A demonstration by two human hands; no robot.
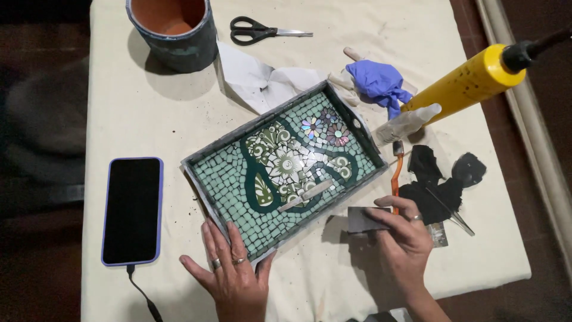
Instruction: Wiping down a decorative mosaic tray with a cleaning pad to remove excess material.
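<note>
Rectangular grey-framed tray with green mosaic tile floor [210, 179] lies at an angle, centre of the cloth-covered desk [149, 113]. Left hand [229, 271] rests flat, fingers spread, on the tray's near corner; grip open, holding nothing. Right hand [405, 235] pinches a small flat grey piece [359, 218], possibly sandpaper, beside the tray's right edge. Black phone with purple case [131, 210] lies left of the tray.

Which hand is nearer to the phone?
Left. The left hand rests on the tray's near edge, just right of the phone. The right hand is beyond the tray's right corner.
</note>
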